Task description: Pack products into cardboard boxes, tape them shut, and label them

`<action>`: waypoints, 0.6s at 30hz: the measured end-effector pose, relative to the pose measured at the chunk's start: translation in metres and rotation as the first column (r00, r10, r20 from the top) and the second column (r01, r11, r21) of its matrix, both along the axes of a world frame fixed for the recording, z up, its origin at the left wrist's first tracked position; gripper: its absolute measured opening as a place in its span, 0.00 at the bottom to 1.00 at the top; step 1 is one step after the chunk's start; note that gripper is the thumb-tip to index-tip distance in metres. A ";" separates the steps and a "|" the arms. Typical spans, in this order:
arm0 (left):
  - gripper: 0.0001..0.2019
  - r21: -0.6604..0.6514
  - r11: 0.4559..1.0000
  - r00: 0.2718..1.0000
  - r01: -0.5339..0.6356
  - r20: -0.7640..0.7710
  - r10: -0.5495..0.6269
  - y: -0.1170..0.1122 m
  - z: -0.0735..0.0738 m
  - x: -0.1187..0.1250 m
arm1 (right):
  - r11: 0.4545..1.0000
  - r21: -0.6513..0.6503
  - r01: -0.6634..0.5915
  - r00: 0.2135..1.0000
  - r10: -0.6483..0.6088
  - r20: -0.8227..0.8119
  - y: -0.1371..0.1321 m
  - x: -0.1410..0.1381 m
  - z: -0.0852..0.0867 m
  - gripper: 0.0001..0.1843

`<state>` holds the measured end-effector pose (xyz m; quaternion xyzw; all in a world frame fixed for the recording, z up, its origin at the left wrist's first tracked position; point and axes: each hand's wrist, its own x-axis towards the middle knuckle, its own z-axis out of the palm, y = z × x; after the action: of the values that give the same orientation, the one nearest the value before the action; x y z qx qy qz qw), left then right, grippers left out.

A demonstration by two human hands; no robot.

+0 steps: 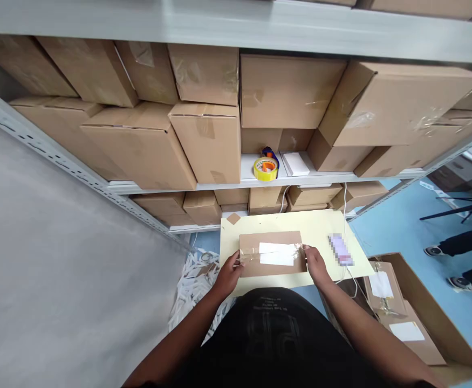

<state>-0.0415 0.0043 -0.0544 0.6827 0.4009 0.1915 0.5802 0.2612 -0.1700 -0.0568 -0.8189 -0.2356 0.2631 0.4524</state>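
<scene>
A flat brown cardboard box (pixel 250 269) lies on the pale yellow tabletop (pixel 320 223), with clear tape along it and a white label (pixel 276 254) on top. My left hand (pixel 230 274) grips its left end, thumb on the upper edge. At the opposite end, my right hand (pixel 315 263) holds the right edge the same way. The undersides of both hands' fingers are partly hidden by the box. Right of the box is a phone (pixel 341 249), blurred out, with a white cable near it.
Shelves of cardboard boxes (pixel 209 143) rise behind the table. A tape dispenser (pixel 266 166) and a white stack (pixel 295 164) sit on one shelf. White paper strips (pixel 189 288) cover the floor at left. A large open carton (pixel 430 302) holds labelled boxes. A person's legs (pixel 462 242) show at right.
</scene>
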 end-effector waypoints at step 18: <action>0.23 0.010 0.997 0.963 -0.071 -0.258 0.071 0.003 0.002 0.044 | 0.970 -0.062 -0.236 0.971 0.238 0.027 -0.001 0.047 0.000 0.31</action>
<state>0.0029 0.0075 -0.0528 0.6871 0.4973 0.1217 0.5156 0.3077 -0.1713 -0.0569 -0.8022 -0.3318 0.3078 0.3895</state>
